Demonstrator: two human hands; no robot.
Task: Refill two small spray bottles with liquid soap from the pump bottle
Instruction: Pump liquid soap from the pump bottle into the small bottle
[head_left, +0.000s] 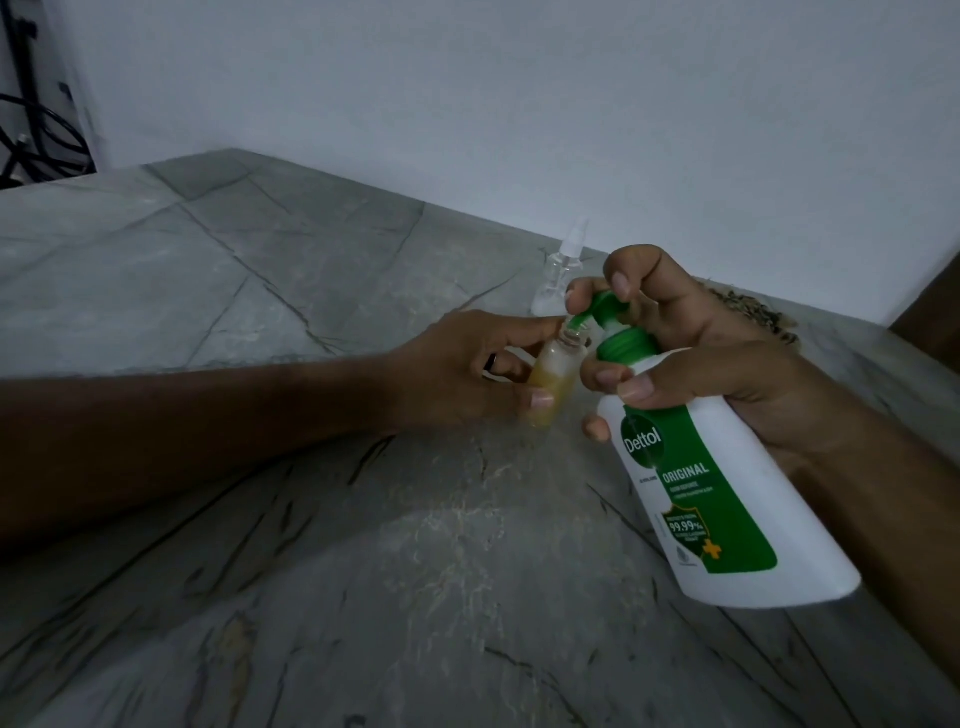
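My right hand (691, 353) grips the white and green pump bottle (727, 499), tilted in the air, with a finger lying on its green pump head (605, 306). The pump's spout sits at the open neck of a small clear spray bottle (556, 374) that holds amber soap. My left hand (457, 374) holds that small bottle between thumb and fingers, just above the table. A second small clear spray bottle (563, 265), with its spray cap on, stands behind my hands near the wall.
Grey marble-patterned table (311, 519) runs up to a white wall (519, 104). A dark speckled object (753, 312) lies behind my right hand. Black cables (31, 135) hang at the far left. A brown surface (930, 322) shows at the right edge.
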